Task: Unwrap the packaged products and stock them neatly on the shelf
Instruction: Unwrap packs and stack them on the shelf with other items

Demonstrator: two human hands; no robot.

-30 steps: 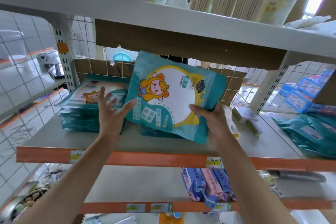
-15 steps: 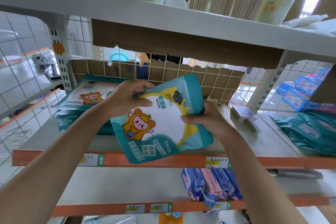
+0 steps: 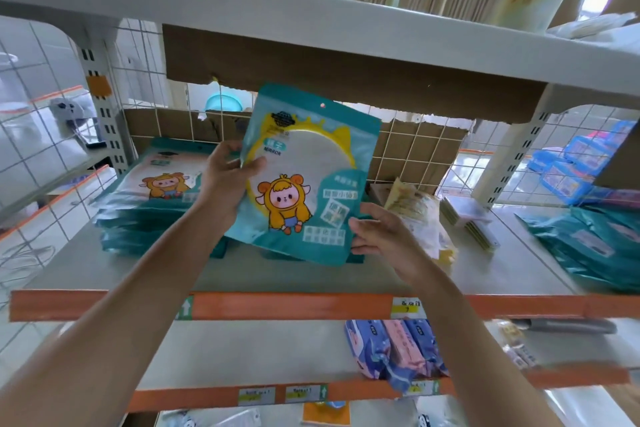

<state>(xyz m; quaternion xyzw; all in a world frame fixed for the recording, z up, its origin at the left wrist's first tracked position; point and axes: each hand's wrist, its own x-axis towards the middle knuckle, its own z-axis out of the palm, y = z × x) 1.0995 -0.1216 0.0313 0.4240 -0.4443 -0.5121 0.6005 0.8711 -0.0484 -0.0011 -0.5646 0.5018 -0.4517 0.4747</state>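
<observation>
Grey metal is the shelf point(image 3: 311, 277) in front of me, with an orange strip point(image 3: 277, 305) along its front edge, below both my grips. To the left of my left grip point(image 3: 225, 180) lies a stack of teal packs point(image 3: 152, 204), flat on the shelf, the top one showing a cartoon child in a yellow hood. Far to the right of my right grip point(image 3: 381, 236) lies a heap of teal bags point(image 3: 595, 246). Between my two grips stands the mirror pack point(image 3: 304, 184), teal with a yellow ring and the same cartoon child, upright and a little tilted, above the middle of the shelf. My left grip grasps it at the left edge, thumb on the front, fingers behind. My right grip is released, fingers relaxed, at the lower right corner of the pack; I cannot tell if it touches. Just to the right of this grip lie yellow and white packets point(image 3: 419, 215).
</observation>
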